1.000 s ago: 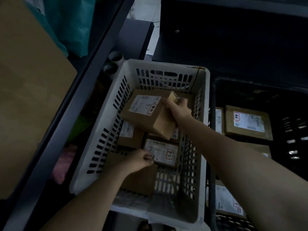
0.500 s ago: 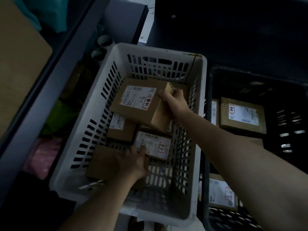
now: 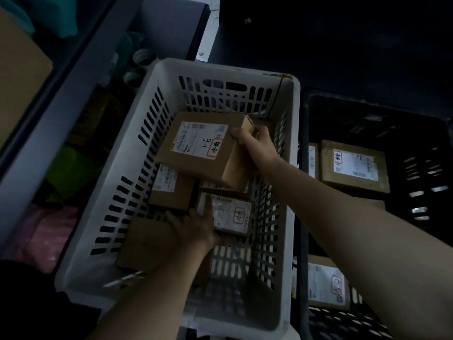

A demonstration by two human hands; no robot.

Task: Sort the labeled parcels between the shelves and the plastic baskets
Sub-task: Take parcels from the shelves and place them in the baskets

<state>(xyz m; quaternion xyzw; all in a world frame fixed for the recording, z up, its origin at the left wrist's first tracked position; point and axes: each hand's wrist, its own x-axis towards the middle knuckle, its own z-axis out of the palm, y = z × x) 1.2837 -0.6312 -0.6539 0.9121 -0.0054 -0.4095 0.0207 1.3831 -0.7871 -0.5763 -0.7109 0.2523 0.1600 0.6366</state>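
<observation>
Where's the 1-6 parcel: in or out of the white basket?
In: 1-6 parcel sits within white basket walls, above other parcels, right hand gripping its edge.

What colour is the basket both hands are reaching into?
White, with slotted walls: the basket shows best in the head view.

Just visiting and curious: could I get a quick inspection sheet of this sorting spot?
Surface: no table seen; white basket stands beside black basket.
Job's things: parcel marked 1-6 held over the white basket; small labeled parcel below it; another labeled parcel in the black basket.
Clutter: pink bag left of the white basket.
Hands: right hand grips the parcel marked 1-6; left hand rests on the small labeled parcel.
Cables: nothing seen.
Surroundings: dark shelf frame at left.
</observation>
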